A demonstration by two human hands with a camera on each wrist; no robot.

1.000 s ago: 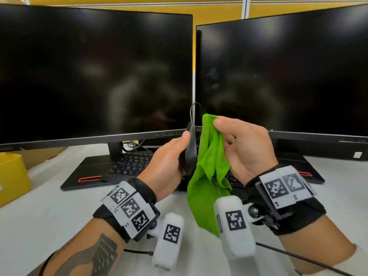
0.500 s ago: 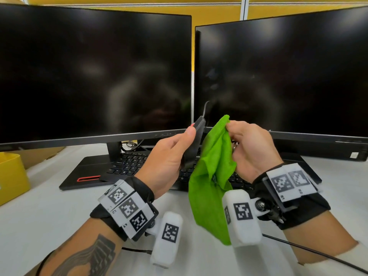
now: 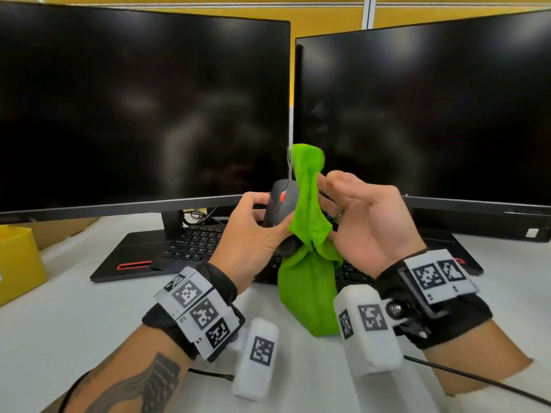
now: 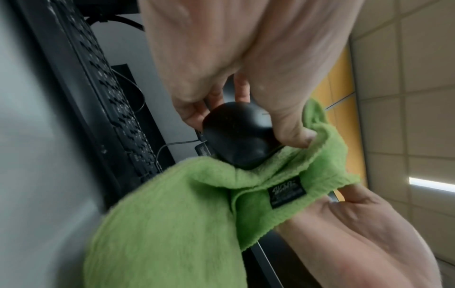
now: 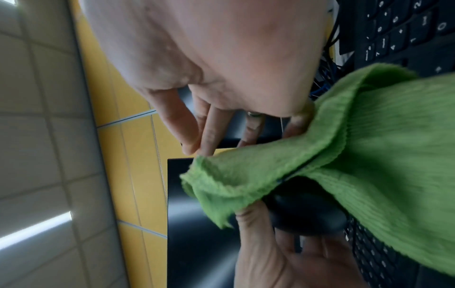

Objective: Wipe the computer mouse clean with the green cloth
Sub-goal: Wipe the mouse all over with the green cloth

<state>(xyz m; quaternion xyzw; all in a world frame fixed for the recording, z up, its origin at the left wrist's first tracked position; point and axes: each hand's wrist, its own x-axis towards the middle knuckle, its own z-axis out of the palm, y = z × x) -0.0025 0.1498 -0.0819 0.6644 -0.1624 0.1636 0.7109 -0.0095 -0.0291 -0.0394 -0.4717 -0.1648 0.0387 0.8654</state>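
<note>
My left hand (image 3: pixel 262 216) grips the black computer mouse (image 3: pixel 280 204) in the air in front of the monitors, with the top and red scroll wheel facing me. The green cloth (image 3: pixel 310 222) lies against the mouse's right side, and its lower part hangs down toward the table. My right hand (image 3: pixel 340 195) pinches the cloth with thumb and fingers. In the left wrist view the mouse (image 4: pixel 236 136) sits in the cloth (image 4: pixel 184 214) under my left hand (image 4: pixel 246 58). The right wrist view shows the cloth (image 5: pixel 369 155) draped over the mouse (image 5: pixel 307 214).
Two dark monitors (image 3: pixel 143 108) (image 3: pixel 432 114) stand close behind the hands. A black keyboard (image 3: pixel 193 242) lies under them on the white table (image 3: pixel 74 323). A yellow bin (image 3: pixel 15 263) sits at the left edge. A thin black cable (image 3: pixel 477 380) crosses the table at lower right.
The left hand turned the mouse from edge-on to show its top and red wheel. The right hand brought the cloth against the mouse, and the cloth's top end rose higher.
</note>
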